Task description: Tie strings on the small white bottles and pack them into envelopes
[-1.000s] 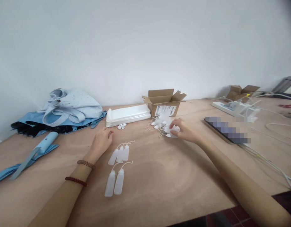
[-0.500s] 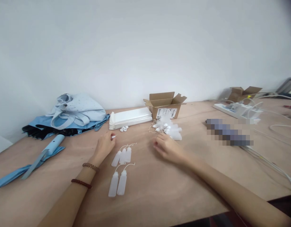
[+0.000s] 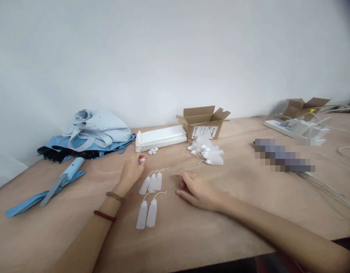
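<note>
My left hand [image 3: 131, 170] is closed in a pinch on a small white nozzle cap [image 3: 142, 160] with a thin tip. Right of it lie three small translucent squeeze bottles [image 3: 152, 183] with thin curved tubes, and nearer me a pair of the same bottles [image 3: 151, 214]. My right hand [image 3: 200, 190] hovers over or rests on the table to the right of these, thumb and fingers apart, with nothing in it. Beyond that hand is a heap of similar bottles [image 3: 214, 159]. A few loose white caps [image 3: 153, 151] lie past my left hand.
A stack of white flat packages [image 3: 162, 137] and an open cardboard box [image 3: 204, 129] stand against the wall. At left lie a light-blue bag [image 3: 102, 127] and a blue umbrella [image 3: 74, 169]. A power strip [image 3: 285, 129] with cables and a pixelated object [image 3: 283, 156] are at right.
My right hand has drawn back toward me from the bottle heap, and its fingers have spread. My left hand still pinches the cap. The whole view has shifted slightly.
</note>
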A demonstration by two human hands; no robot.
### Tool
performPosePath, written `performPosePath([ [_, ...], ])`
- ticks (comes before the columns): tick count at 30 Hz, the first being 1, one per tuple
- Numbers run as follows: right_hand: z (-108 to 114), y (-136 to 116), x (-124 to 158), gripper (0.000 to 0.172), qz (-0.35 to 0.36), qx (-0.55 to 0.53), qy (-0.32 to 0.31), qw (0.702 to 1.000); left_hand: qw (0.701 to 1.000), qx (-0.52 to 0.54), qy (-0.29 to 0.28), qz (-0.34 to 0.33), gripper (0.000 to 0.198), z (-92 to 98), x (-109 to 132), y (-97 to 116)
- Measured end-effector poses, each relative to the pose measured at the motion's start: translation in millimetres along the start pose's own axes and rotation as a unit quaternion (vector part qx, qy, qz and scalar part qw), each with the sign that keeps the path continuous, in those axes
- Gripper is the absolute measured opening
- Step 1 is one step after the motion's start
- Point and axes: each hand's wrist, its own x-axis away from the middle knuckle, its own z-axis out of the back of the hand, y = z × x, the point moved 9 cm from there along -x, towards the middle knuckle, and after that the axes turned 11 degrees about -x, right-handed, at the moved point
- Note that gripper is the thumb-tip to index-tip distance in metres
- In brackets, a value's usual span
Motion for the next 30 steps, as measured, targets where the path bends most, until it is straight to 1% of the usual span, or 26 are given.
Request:
performPosePath([
  [2, -8, -14, 2, 0.04, 0.017, -0.023, -0.006, 1.0, 1.0, 0.028, 0.008, -0.004, 0.023, 4.6, 2, 7],
  [3, -14, -23, 2, 0.039, 0.037, -0.022, -0.016, 0.999, 0.999, 0.039, 0.013, -0.009, 0.022, 7.4, 3, 11],
  [5, -28, -45, 4, 0.039, 0.091, 0.004, -0.039, 0.995, 0.998, 0.056, 0.027, -0.026, 0.021, 13.1, 6, 23],
  [7, -39, -62, 4, 0.044, 0.135, 0.032, -0.052, 0.989, 0.996, 0.065, 0.043, -0.044, 0.02, 18.0, 10, 33],
  [10, -50, -75, 3, 0.048, 0.168, 0.064, -0.071, 0.981, 0.994, 0.076, 0.059, -0.061, 0.02, 21.7, 14, 44],
  [12, -53, -77, 2, 0.047, 0.176, 0.081, -0.078, 0.978, 0.992, 0.08, 0.069, -0.074, 0.019, 24.1, 17, 48],
  [17, -50, -73, 4, 0.042, 0.171, 0.095, -0.068, 0.978, 0.984, 0.084, 0.101, -0.123, 0.018, 34.1, 22, 59],
  [20, -49, -70, 7, 0.041, 0.167, 0.101, -0.071, 0.978, 0.981, 0.087, 0.109, -0.134, 0.018, 37.8, 24, 63],
  [27, -44, -62, 9, 0.033, 0.146, 0.091, -0.068, 0.983, 0.979, 0.139, 0.088, -0.119, 0.015, 37.6, 28, 69],
  [30, -40, -59, 8, 0.03, 0.139, 0.09, -0.053, 0.985, 0.982, 0.162, 0.057, -0.081, 0.016, 33.6, 28, 68],
])
